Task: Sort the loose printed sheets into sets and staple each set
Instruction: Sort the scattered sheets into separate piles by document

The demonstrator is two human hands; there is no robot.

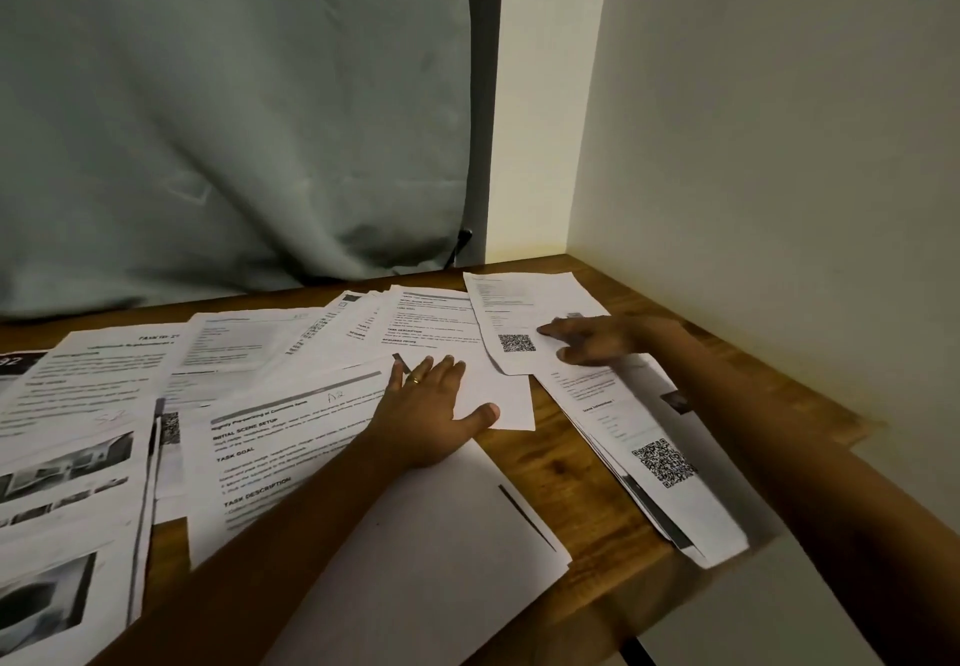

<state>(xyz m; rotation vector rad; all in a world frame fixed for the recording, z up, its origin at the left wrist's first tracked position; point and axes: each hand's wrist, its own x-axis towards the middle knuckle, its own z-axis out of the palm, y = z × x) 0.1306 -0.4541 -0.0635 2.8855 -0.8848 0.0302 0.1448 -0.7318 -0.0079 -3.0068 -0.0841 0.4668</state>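
A wooden table (587,483) in a wall corner is strewn with printed sheets (270,436). My left hand (436,405) lies flat, fingers spread, on one sheet. My right hand (597,340) presses fingertips on a QR-code page (519,322), gripping nothing.

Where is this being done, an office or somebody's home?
Hard to say for sure; it looks like a desk in a room corner, perhaps at home. A wooden table meets a plain wall, a curtain hangs behind, and printed sheets cover the top.
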